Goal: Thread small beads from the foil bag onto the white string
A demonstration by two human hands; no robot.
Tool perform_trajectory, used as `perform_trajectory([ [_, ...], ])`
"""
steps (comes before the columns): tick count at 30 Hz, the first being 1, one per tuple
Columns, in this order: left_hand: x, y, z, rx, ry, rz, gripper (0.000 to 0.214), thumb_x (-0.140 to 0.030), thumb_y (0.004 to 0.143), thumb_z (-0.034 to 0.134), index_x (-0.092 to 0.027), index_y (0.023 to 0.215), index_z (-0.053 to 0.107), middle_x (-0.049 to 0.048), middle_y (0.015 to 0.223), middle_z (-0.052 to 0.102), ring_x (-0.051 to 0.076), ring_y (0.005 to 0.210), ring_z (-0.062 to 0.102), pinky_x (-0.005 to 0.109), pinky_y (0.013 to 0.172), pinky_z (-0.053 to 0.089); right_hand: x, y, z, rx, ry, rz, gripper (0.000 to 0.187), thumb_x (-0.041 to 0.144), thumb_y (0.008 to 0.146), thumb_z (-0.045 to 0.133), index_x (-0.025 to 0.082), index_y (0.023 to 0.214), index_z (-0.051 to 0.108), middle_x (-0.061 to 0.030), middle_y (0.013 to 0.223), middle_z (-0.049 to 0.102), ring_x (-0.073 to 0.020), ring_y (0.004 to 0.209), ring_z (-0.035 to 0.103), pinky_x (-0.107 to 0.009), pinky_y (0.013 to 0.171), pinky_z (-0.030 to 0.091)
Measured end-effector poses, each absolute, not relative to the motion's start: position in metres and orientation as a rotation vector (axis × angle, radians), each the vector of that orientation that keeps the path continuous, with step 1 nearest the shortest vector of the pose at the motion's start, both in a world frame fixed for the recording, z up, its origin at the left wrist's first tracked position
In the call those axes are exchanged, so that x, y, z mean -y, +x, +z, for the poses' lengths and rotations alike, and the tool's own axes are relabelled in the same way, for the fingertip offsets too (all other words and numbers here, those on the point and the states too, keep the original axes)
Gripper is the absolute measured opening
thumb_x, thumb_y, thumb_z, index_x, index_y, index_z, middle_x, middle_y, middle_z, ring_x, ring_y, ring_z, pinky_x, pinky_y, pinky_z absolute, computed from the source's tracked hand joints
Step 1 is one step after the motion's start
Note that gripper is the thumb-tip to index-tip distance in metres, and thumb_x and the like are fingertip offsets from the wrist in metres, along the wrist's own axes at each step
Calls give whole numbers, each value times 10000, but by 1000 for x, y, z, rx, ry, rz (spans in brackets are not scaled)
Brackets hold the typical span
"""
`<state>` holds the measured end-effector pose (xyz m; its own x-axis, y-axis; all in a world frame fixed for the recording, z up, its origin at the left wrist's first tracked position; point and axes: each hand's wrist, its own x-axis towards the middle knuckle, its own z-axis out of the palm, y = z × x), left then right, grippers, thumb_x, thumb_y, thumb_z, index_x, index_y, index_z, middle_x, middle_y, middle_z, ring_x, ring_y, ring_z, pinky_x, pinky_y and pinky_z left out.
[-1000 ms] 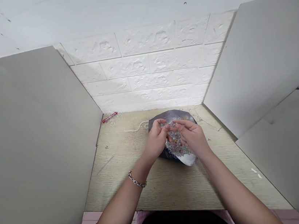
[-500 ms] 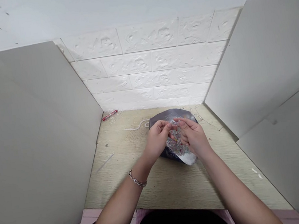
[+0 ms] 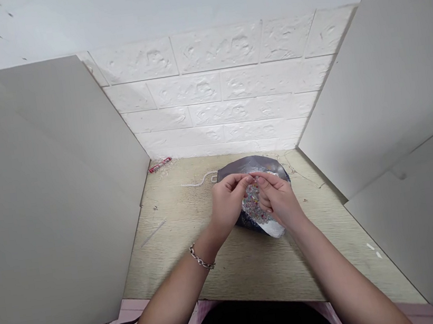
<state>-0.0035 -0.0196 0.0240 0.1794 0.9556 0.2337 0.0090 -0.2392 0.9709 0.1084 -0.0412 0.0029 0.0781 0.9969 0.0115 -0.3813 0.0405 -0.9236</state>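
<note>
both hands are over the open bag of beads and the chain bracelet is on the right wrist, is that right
No: the head view shows the chain bracelet on the left wrist. The left hand and right hand are indeed over the open bag of beads.

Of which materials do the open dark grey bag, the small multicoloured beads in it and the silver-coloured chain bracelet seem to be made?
Open dark grey bag: probably glossy plastic or foil film; it shines silvery inside.
Small multicoloured beads: perhaps glass or clear plastic; many look translucent, but they are too small to settle which.
Silver-coloured chain bracelet: likely polished metal, as it shows bright glints.
</note>
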Motion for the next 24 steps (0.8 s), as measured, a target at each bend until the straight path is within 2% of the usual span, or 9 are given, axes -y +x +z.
perform_trajectory([
  [24,22,-4,24,-1052,1614,1222,222,-340,724,510,-149,757,618,6,618,568,83,547,469,193,515,356,41,107,1,910,-983,1200,296,395,691,552,181,895,572,98,349,241,-32,282,208,-175,288,173],
])
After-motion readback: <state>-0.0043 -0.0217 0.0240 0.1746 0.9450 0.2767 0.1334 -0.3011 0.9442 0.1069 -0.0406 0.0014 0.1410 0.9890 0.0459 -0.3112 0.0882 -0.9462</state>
